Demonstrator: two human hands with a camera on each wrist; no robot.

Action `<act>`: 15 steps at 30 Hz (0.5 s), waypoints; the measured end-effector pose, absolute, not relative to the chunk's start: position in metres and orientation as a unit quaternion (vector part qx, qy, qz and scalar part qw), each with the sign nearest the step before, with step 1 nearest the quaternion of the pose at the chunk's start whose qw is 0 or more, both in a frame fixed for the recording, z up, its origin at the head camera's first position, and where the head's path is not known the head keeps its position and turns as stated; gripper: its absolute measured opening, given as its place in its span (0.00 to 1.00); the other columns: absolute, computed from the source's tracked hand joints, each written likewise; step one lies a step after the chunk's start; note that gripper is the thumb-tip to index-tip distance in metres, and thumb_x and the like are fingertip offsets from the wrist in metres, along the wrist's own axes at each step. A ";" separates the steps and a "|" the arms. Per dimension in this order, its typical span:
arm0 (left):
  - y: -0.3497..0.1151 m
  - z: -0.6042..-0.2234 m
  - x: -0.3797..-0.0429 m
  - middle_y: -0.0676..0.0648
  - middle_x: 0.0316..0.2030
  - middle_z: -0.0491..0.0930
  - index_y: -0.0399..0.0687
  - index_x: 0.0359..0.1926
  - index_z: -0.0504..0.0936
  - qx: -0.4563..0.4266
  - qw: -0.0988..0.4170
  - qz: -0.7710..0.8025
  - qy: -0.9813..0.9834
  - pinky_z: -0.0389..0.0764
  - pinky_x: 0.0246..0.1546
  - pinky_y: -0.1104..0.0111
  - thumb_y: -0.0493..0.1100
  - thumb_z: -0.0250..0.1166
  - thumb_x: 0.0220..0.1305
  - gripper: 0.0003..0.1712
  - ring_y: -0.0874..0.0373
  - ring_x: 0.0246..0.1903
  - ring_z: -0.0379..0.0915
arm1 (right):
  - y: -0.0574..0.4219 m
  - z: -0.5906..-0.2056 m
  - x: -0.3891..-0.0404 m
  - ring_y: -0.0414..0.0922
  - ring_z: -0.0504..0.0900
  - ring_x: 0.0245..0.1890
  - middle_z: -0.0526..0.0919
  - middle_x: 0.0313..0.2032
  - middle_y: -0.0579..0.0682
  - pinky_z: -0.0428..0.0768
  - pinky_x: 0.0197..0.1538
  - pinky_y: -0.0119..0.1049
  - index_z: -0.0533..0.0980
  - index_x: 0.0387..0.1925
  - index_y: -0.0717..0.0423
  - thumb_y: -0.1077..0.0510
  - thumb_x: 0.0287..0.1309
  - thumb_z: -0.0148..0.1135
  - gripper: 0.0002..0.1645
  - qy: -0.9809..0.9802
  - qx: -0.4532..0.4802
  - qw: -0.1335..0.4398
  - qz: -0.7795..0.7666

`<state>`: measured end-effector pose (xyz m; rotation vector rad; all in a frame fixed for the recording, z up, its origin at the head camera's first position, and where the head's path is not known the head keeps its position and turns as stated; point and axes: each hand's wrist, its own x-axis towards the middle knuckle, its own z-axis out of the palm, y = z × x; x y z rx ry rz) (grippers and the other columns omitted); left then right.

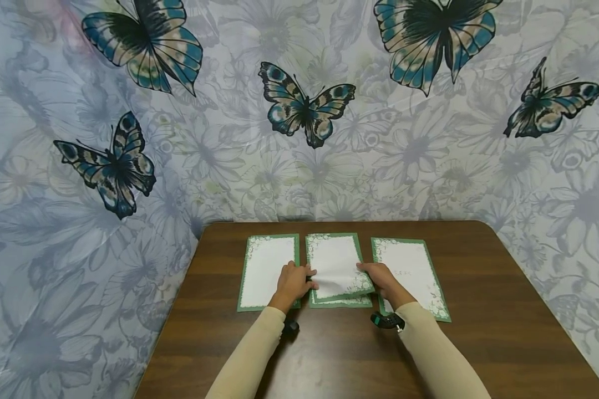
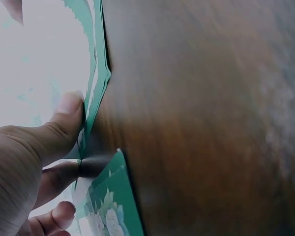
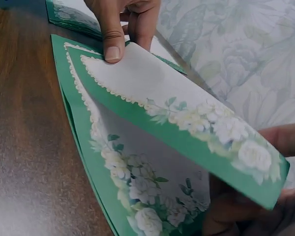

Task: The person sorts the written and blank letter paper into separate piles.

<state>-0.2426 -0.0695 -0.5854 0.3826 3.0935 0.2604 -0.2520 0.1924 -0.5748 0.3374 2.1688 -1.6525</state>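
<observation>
A white sheet of paper with a green floral border [image 1: 333,260] is raised off the middle stack of like sheets [image 1: 339,303]. My left hand [image 1: 293,281] pinches its left edge, thumb on top and a finger beneath, as the left wrist view shows at the thumb [image 2: 64,120]. At the opposite edge my right hand [image 1: 381,277] grips the sheet near its lower corner. In the right wrist view the lifted sheet [image 3: 152,81] slants up toward the right hand [image 3: 285,196], with a gap over the sheet below [image 3: 132,147]. The right hand's palm is hidden there.
On the brown wooden table [image 1: 329,354], a left stack of bordered paper [image 1: 262,271] and a right stack of bordered paper [image 1: 409,266] flank the middle one. My forearms pass close by both. A butterfly-patterned cloth [image 1: 329,183] hangs behind the table's far edge.
</observation>
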 end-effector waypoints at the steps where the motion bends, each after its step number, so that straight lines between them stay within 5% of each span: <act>1: -0.069 -0.585 -0.242 0.49 0.51 0.85 0.63 0.57 0.83 0.123 0.007 0.083 0.989 0.73 0.46 0.62 0.58 0.68 0.61 0.23 0.53 0.33 0.69 | 0.191 -0.576 -0.253 0.53 0.82 0.43 0.78 0.52 0.64 0.80 0.48 0.44 0.71 0.61 0.68 0.46 0.68 0.56 0.32 0.779 0.113 0.199 -0.583; 6: -0.070 -0.586 -0.242 0.48 0.51 0.85 0.62 0.57 0.83 0.130 0.004 0.102 0.986 0.73 0.42 0.64 0.57 0.69 0.61 0.23 0.53 0.31 0.67 | 0.189 -0.581 -0.254 0.66 0.61 0.70 0.60 0.71 0.69 0.66 0.68 0.60 0.61 0.70 0.69 0.50 0.72 0.50 0.35 0.811 0.071 0.195 -0.548; 11: -0.076 -0.585 -0.242 0.52 0.58 0.82 0.62 0.60 0.81 0.127 0.013 0.150 0.980 0.67 0.32 0.69 0.60 0.69 0.58 0.28 0.56 0.31 0.63 | 0.187 -0.580 -0.251 0.66 0.53 0.73 0.56 0.72 0.70 0.60 0.70 0.62 0.54 0.73 0.70 0.51 0.73 0.49 0.37 0.827 0.041 0.161 -0.536; 15: -0.082 -0.581 -0.243 0.47 0.60 0.79 0.57 0.66 0.75 0.107 0.024 0.231 0.967 0.73 0.35 0.65 0.63 0.65 0.59 0.36 0.52 0.40 0.69 | 0.188 -0.579 -0.250 0.66 0.52 0.73 0.54 0.73 0.70 0.60 0.71 0.62 0.51 0.73 0.70 0.51 0.74 0.47 0.38 0.829 0.030 0.137 -0.541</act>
